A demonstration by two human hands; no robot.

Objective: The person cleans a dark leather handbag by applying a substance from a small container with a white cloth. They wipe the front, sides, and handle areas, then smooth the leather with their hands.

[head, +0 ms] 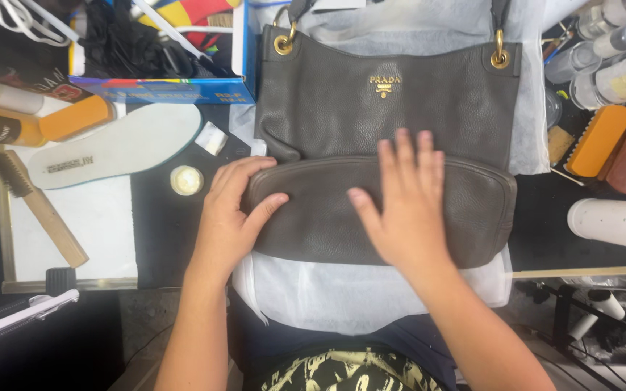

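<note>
Grey pebbled-leather handbag [385, 123] lying flat on a white cloth [342, 297], its lower part folded up toward the viewer; all positions are given relative to this bag. The left hand [230, 217] cups the folded edge at the bag's left end, fingers curled round it and thumb lying on the leather; the right hand [406, 203] rests flat on the fold at centre, fingers spread and extended, gripping nothing. Two gold ring eyelets [283, 43] sit at the upper corners, with a small gold emblem between them. Possible faults, as a judgement: uneven pressure from the flat palm could crease the soft leather, and the cloth could slide or bunch under the bag if the fold is pushed sideways. To the left of the bag lie a small round cream-coloured tin [186, 180], a white shoe insole [117, 143] bearing a dark printed strip, a wooden-handled brush [38, 206], and a blue-edged cardboard box [161, 88] with a multicoloured printed band. To the right stand clear bottles [617, 72] with pale labels, an orange block [599, 141], and a white cylinder [614, 221].
</note>
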